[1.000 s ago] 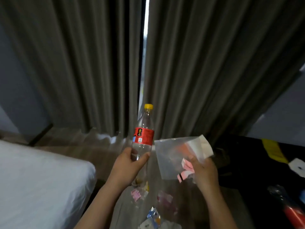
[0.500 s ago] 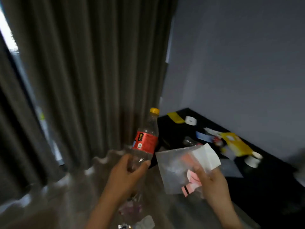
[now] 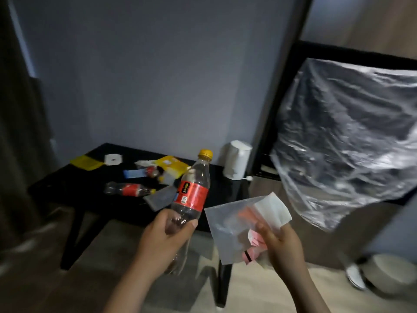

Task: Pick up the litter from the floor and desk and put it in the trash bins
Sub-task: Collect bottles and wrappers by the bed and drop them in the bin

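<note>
Left, a black low desk [image 3: 67,184] strewn with litter. The left hand [image 3: 162,240] has its fingers curled round an upright clear plastic bottle with red label and yellow cap [image 3: 191,190]. The right hand [image 3: 282,242] pinches a translucent plastic sheet [image 3: 225,224] and pink paper scraps [image 3: 255,239]. Right, a crinkled clear plastic bag [image 3: 349,143].

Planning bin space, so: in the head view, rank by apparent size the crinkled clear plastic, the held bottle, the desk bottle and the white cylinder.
1. crinkled clear plastic
2. held bottle
3. desk bottle and white cylinder: look alike, unranked.
Held bottle is nearest the camera, so its lead over the desk bottle is unsure.
</note>
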A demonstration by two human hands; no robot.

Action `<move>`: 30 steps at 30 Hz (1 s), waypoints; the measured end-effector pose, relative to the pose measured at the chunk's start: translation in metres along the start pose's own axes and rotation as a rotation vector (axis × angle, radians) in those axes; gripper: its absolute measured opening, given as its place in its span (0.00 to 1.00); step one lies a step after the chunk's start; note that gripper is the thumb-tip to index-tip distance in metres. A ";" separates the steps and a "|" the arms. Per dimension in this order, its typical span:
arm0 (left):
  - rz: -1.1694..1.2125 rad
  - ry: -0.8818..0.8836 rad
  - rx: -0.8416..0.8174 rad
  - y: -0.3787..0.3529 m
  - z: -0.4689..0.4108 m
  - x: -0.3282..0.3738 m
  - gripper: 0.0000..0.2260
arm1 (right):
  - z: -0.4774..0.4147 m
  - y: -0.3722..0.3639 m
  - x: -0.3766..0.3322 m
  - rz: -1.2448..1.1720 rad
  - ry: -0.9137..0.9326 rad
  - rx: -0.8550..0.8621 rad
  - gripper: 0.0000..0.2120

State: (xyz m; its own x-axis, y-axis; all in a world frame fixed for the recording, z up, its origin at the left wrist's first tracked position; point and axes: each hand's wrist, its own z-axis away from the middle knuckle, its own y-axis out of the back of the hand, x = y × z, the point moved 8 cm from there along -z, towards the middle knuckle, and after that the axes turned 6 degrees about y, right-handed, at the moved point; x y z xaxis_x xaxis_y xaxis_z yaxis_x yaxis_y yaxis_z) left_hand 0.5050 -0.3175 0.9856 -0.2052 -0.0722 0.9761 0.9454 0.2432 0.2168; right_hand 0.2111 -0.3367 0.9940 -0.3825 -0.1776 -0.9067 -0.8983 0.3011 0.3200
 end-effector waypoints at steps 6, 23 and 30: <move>-0.031 -0.052 -0.254 -0.172 0.023 0.043 0.11 | -0.002 0.157 0.049 0.019 -0.080 0.166 0.05; -0.042 -0.262 -0.726 -0.626 0.160 0.152 0.20 | 0.067 0.590 0.183 0.117 -0.278 0.745 0.07; -0.081 -0.278 -0.902 -0.771 0.174 0.155 0.19 | 0.073 0.679 0.243 0.162 -0.394 0.933 0.03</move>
State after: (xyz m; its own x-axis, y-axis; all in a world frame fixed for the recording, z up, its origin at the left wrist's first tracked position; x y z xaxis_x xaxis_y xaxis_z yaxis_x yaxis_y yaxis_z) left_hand -0.2992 -0.3481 0.9727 -0.2219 0.2052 0.9532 0.7408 -0.6002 0.3016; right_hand -0.4759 -0.1073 0.9710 -0.2352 0.1996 -0.9512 -0.2514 0.9329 0.2579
